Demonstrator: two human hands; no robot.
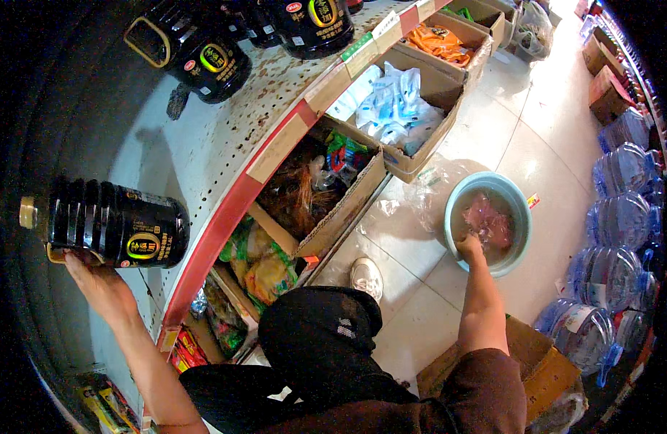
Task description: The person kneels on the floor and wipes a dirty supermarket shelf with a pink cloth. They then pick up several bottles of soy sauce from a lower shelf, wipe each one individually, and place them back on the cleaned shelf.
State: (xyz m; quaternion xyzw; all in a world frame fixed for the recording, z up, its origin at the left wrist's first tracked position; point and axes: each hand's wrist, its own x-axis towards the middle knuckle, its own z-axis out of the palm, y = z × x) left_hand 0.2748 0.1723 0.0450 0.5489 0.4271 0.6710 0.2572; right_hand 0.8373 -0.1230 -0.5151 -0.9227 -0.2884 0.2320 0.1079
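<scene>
My left hand (104, 287) grips the handle of a large plastic jug of dark sauce (121, 222) with a gold cap. The jug is at the left over the metal shelf (203, 157); whether its base touches the shelf I cannot tell. My right hand (470, 247) reaches over the rim of a light blue basin (523, 238) on the floor. Its fingers are in cloudy water, by a pink cloth (488, 217) that lies soaked in it; their grip is hidden. More dark sauce jugs (208, 65) stand farther along the shelf, which has brown stains.
Cardboard boxes under the shelf hold white-and-blue packets (393, 106), orange bags (439, 43) and other packaged goods. Large water bottles (610, 276) line the right side. A flattened cardboard box (545, 369) lies by my right arm. Clear plastic film (425, 187) is on the tiles.
</scene>
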